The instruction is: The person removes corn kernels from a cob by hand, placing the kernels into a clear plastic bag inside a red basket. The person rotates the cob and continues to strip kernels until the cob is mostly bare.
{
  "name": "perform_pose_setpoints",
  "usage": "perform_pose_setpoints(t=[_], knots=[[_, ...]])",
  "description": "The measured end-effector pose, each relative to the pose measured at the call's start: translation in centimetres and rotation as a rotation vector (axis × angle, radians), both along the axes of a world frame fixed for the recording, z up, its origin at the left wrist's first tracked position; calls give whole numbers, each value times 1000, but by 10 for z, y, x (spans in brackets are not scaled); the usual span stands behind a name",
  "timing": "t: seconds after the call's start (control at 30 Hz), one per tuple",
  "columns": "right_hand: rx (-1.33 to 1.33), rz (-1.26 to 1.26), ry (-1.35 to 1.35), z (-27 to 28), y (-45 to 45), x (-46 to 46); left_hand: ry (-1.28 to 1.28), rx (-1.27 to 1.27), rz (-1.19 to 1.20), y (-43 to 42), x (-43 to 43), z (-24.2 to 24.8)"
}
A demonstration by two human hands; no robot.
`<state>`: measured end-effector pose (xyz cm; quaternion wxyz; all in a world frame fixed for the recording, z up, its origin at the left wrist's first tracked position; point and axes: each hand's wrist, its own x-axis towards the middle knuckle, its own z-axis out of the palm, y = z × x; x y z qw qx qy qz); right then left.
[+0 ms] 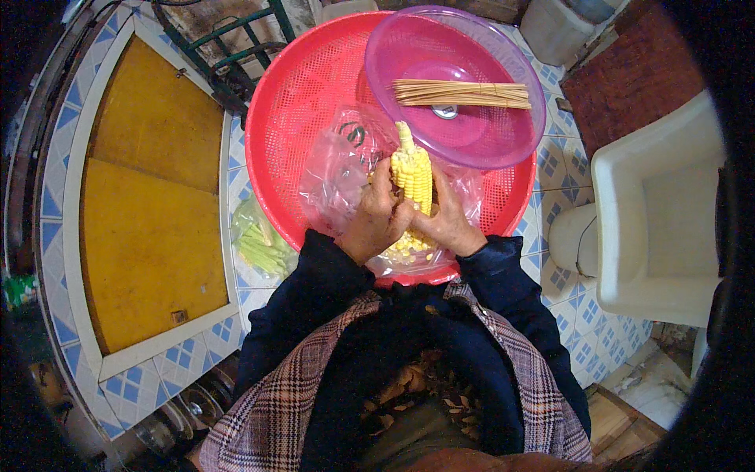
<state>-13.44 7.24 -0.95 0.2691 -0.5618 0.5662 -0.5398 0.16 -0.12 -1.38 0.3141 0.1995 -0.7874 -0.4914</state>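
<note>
Both my hands grip one yellow corn cob (413, 174), held upright with its pale stalk end pointing away from me. My left hand (380, 212) wraps its left side; my right hand (449, 215) is on its right, the thumbs meeting near its lower part. Some kernels are gone near the stalk. Beneath the hands, loose corn kernels (411, 248) lie in a clear plastic bag (330, 189), inside a large red perforated plastic basket (289, 100). A purple translucent plastic basin (472, 138) rests over the basket's far right, holding a bundle of thin wooden skewers (460, 94).
A plastic bag with green vegetables (259, 245) lies left of the basket on the tiled surface. Further left are yellow panels (153, 224) in a pale frame. A white plastic tub (655, 218) and a lidded white bucket (572, 239) stand right. A green metal frame (248, 29) is at the back.
</note>
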Motion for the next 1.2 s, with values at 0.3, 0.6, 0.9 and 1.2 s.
perform_pose_setpoints(t=[0.3, 0.6, 0.9, 1.2], knots=[[28, 14, -22, 3, 0, 0, -22, -40, 51, 2, -3, 0], [51, -2, 30, 2, 0, 1, -85, -191, 219, 8, -11, -3], [27, 22, -160, 1, 3, 3, 235, 174, -5, -1, -5, 2], [25, -9, -10, -1, 0, 3, 167, 149, 15, 1, -4, 4]])
